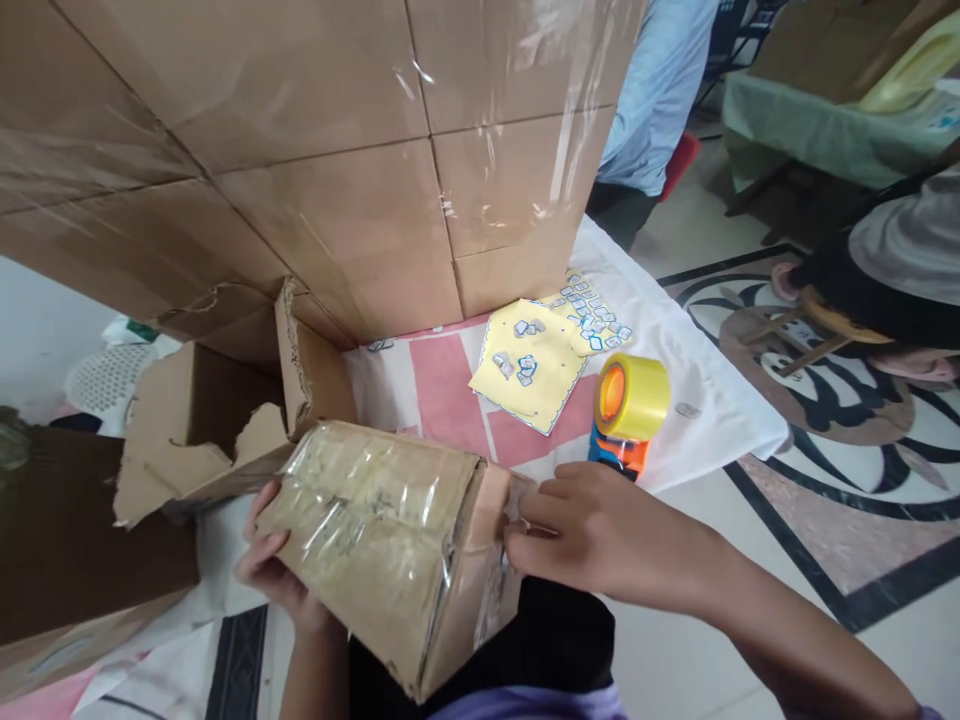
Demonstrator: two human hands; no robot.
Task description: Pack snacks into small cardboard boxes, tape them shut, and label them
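My left hand (pixel 281 575) grips the left end of a small cardboard box (pixel 375 520), which is tilted above my lap. Shiny clear packing tape (pixel 345 515) covers its upper face and wraps onto the side. At the box's right end, my right hand (pixel 577 525) is closed, thumb and fingers pinched at the edge where loose-looking clear tape shows. The fingertips are partly hidden. Just beyond this hand, a tape dispenser (pixel 619 450) in blue and orange carries a thick yellowish tape roll (pixel 637 395) on the cloth.
Stacked cardboard boxes (pixel 337 220) wrapped in clear film rise in front. An open, torn carton (pixel 225 420) stands at left. Yellow paper sheets with stickers (pixel 529 365) lie on the white and pink cloth (pixel 450 390). Other people (pixel 652 110) sit at the back and right.
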